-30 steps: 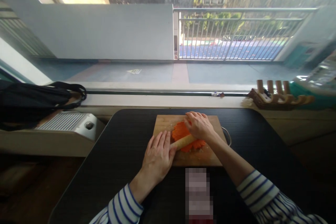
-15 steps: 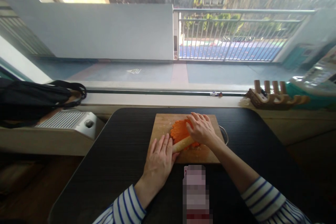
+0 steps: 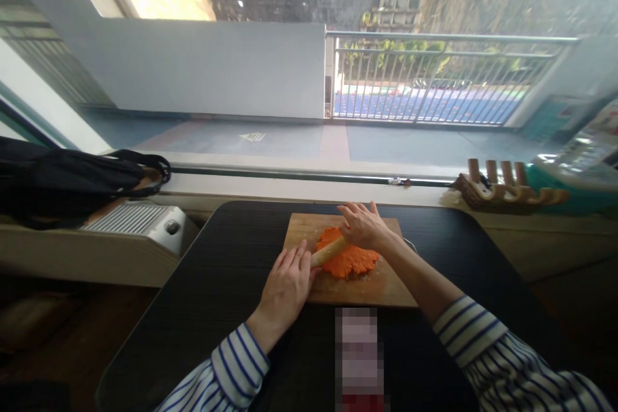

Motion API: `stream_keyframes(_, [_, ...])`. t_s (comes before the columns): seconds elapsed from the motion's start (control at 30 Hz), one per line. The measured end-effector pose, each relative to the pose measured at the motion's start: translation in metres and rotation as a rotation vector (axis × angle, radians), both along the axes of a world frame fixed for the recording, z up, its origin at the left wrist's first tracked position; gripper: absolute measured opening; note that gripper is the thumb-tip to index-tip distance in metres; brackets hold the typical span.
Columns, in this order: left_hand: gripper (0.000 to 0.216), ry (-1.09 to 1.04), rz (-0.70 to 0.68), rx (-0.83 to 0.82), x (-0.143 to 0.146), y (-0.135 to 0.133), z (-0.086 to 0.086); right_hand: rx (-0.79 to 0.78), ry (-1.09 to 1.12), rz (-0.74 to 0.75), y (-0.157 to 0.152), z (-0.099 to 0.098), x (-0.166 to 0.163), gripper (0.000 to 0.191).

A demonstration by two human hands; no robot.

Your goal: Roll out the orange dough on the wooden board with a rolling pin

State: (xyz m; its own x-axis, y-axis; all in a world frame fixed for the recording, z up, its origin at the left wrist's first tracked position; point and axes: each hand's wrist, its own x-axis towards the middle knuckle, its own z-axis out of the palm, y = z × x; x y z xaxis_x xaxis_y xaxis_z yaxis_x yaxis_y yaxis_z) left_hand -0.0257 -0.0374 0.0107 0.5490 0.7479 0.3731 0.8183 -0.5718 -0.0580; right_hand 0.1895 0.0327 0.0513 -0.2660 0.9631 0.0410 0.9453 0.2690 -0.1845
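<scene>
A light wooden rolling pin (image 3: pixel 330 252) lies slantwise across a flattened, ragged-edged sheet of orange dough (image 3: pixel 352 262). My left hand (image 3: pixel 288 280) presses on the pin's near left end, its fingers laid over the wood and the thumb tucked beneath. At the far right end, my right hand (image 3: pixel 363 226) curls over the pin and hides that tip. Beneath the dough is a wooden cutting board (image 3: pixel 386 293) with crumbs and pale smears on it. A metal handle (image 3: pixel 411 245) shows at the board's right side, partly behind my right forearm.
The board rests on a black table (image 3: pixel 203 309) with rounded corners. A pixelated patch (image 3: pixel 360 354) covers something before the board. A black bag (image 3: pixel 87 177) lies at left on the sill, a wooden rack (image 3: pixel 506 187) at right. Beyond them stands a window.
Both hands and the rolling pin have shifted away from me and slightly left over the dough. More of the dough's near part shows now. The camera view has tilted slightly up.
</scene>
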Motion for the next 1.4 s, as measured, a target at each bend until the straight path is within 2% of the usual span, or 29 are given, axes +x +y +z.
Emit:
stream_keyframes(0.13, [0.045, -0.048, 0.033, -0.066, 0.002, 0.003, 0.003, -0.004, -0.012, 0.081, 0.001, -0.010, 0.006, 0.048])
stream_keyframes(0.23, [0.053, -0.082, 0.118, -0.083, 0.005, 0.012, 0.011, 0.020, -0.004, 0.142, 0.000, -0.015, 0.008, 0.049])
stream_keyframes(0.33, [0.057, -0.083, 0.210, -0.085, 0.008, 0.023, 0.013, 0.036, -0.005, 0.136, -0.002, -0.019, 0.009, 0.049])
stream_keyframes(0.4, [0.057, -0.071, 0.224, -0.112, 0.010, 0.027, 0.010, 0.051, -0.013, 0.109, -0.005, -0.021, 0.009, 0.048])
stream_keyframes(0.7, [0.058, 0.010, 0.156, -0.186, 0.013, 0.010, 0.006, 0.145, -0.112, 0.097, -0.028, -0.028, 0.016, 0.050])
stream_keyframes(0.9, [0.059, 0.015, 0.105, -0.138, 0.017, -0.004, 0.002, 0.181, -0.134, 0.138, -0.047, -0.031, 0.024, 0.051])
stream_keyframes(1.4, [0.051, 0.057, 0.065, 0.010, 0.024, -0.029, -0.003, 0.213, -0.101, 0.103, -0.084, -0.040, 0.032, 0.052])
